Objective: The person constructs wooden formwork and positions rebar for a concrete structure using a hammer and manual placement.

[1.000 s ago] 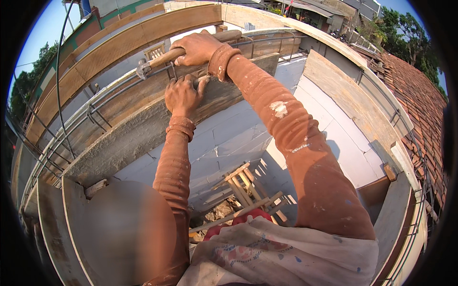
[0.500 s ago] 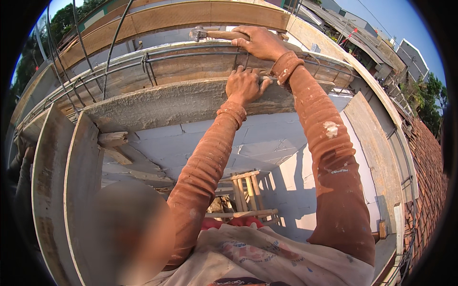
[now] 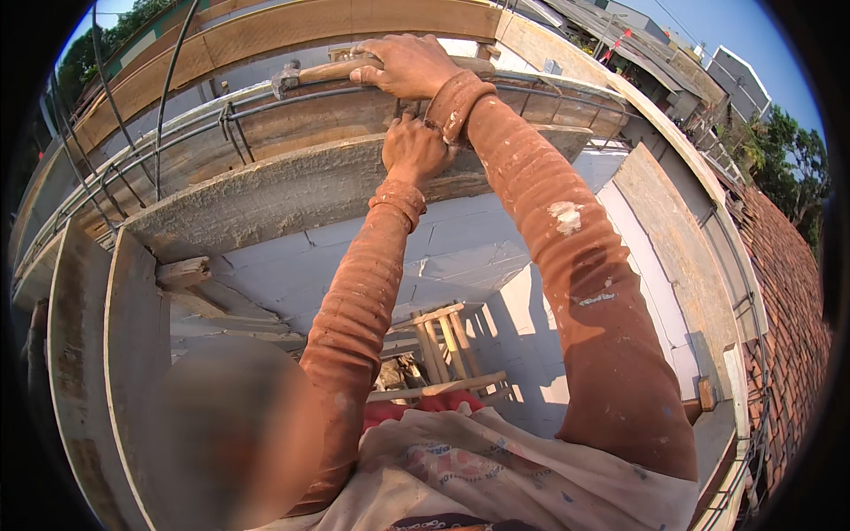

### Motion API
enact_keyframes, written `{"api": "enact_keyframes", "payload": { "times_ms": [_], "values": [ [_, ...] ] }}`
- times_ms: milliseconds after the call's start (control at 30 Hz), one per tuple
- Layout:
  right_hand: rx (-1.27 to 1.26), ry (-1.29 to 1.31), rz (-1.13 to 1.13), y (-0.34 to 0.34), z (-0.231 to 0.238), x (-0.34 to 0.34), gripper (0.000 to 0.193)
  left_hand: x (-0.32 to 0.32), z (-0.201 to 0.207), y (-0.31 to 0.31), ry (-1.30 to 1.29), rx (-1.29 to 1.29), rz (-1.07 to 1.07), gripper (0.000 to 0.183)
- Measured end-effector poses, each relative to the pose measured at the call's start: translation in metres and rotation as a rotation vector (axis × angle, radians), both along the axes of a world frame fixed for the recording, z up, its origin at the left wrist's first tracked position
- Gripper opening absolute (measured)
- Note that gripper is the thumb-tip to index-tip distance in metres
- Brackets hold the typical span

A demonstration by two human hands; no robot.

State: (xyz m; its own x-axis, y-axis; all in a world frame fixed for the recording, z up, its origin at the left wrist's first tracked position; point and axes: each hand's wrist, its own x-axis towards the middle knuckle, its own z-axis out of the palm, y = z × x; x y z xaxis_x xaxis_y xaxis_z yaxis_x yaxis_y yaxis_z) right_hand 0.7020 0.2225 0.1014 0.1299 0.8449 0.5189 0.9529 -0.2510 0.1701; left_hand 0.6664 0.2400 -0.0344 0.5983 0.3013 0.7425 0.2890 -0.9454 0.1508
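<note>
"What's the biggest thing on your feed?"

"A pale block wall below me; in the space it borders I count one slatted timber frame. Off right, one tiled roof."

"Any containers?"

"One formwork channel: a cement-crusted plank on the near side, a brown board on the far one. Inside I make out at least two long rebars. Two more boards stand on edge at lower left."

"And the hands?"

"Two. My right hand is wrapped round the handle of a claw hammer, just one, held above the channel, head pointing left. My left hand is bunched at the plank's upper edge; I can't tell whether its fingers pinch anything."
</note>
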Motion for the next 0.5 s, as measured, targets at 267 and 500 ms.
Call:
{"api": "enact_keyframes", "payload": {
  "times_ms": [267,500],
  "values": [
    [0.271,0.000,0.137,-0.153,0.049,0.126,0.031,-0.004,0.006,-0.009,-0.128,0.085,0.037,0.051],
    [0.107,-0.121,-0.734,-0.374,0.055,0.292,0.059,0.001,0.000,-0.009,-0.102,0.172,0.117,0.054]
  ]
}}
